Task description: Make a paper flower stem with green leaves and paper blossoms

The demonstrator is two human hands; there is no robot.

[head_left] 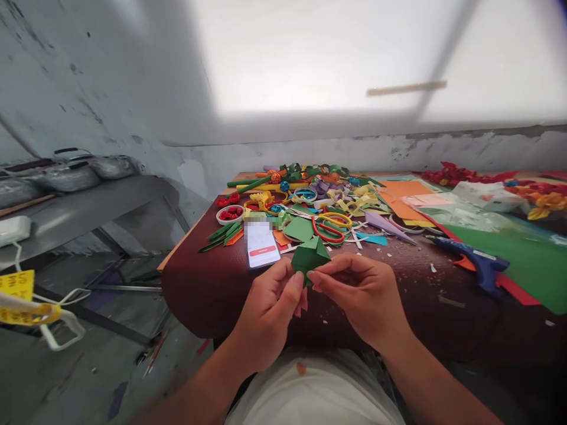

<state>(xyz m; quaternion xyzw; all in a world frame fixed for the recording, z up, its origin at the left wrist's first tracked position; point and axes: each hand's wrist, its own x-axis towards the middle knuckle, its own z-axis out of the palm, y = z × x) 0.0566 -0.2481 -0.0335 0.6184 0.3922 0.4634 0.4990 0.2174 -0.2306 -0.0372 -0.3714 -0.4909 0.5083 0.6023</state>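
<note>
Paper (309, 257), green and folded to a point, sits pinched between both hands just above the near edge of the tabletop (212, 289), in front of the person's body. Left hand (269, 307) grips the lower left corner, thumb on top and fingers curled beneath; fingers closed on the sheet. Right hand (361, 298) grips the lower right edge, thumb and forefinger pressed together over the fold, remaining fingers tucked under. Judged: the two-sided pinch keeps the crease taut and the folded layers aligned; holding it off the surface gives the thumbs room to work the edge.

Pose: both forearms enter from the bottom of the view and converge, wrists bent slightly inward, knuckles facing up and outward, fingertips nearly touching at the paper's base. The apex of the paper points away from the person.

Surroundings: phone (261, 243) lies flat just beyond the left hand, screen up, probably within glance. Scissors (330, 227) with red and yellow handles rest just behind the paper, near reach. Glue gun (476, 262) lies well to the right on the tabletop, beside a large green sheet (522, 265). A bowl (230, 214) with red pieces stands left of the phone. Coloured scraps and rolled strips (310, 189) crowd the far half of the tabletop.
</note>
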